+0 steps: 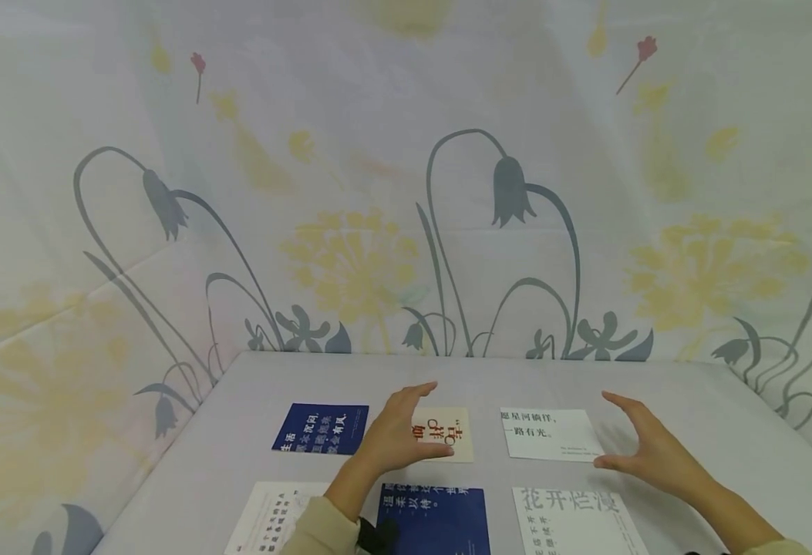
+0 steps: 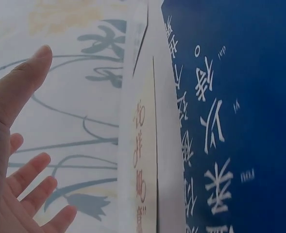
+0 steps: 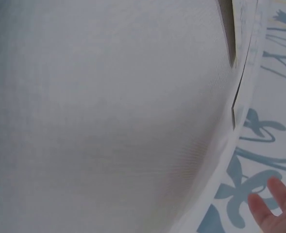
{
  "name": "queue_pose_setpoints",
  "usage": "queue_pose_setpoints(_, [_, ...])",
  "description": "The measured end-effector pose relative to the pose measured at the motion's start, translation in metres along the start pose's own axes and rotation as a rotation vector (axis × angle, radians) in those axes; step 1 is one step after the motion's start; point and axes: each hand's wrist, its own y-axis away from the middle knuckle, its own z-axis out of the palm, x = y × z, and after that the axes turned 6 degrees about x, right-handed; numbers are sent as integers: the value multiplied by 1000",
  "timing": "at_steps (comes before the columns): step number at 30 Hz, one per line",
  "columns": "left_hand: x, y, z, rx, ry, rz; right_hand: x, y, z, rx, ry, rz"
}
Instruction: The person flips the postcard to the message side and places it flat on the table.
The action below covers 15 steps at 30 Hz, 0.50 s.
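Observation:
My left hand [image 1: 392, 439] is over the cream card with red-brown characters [image 1: 464, 432], covering its left side in the head view. Its thumb and fingers are spread apart with nothing between them, as the left wrist view also shows of the hand [image 2: 24, 194]. A dark blue card [image 1: 325, 424] lies left of that hand. My right hand [image 1: 655, 455] is at the right end of a white card with black characters [image 1: 547, 435]. Thumb and fingers stand apart there too, holding nothing. Only fingertips of the right hand [image 3: 274, 206] enter the right wrist view.
Nearer to me lie a white card [image 1: 267, 512] at left, a larger blue card [image 1: 436, 520] in the middle and a white card with grey characters [image 1: 568, 524] at right. The pale table [image 1: 683, 401] ends at a flower-patterned cloth [image 1: 371, 169] behind and beside it.

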Motion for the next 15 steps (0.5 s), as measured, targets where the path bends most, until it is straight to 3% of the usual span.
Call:
queue_pose_setpoints(8, [6,-8,14,-12,8,-13,1,-4,2,-18,-35,-25])
queue_pose_setpoints(15, [11,-16,27,-37,19,-17,2,-10,0,-66,-25,1])
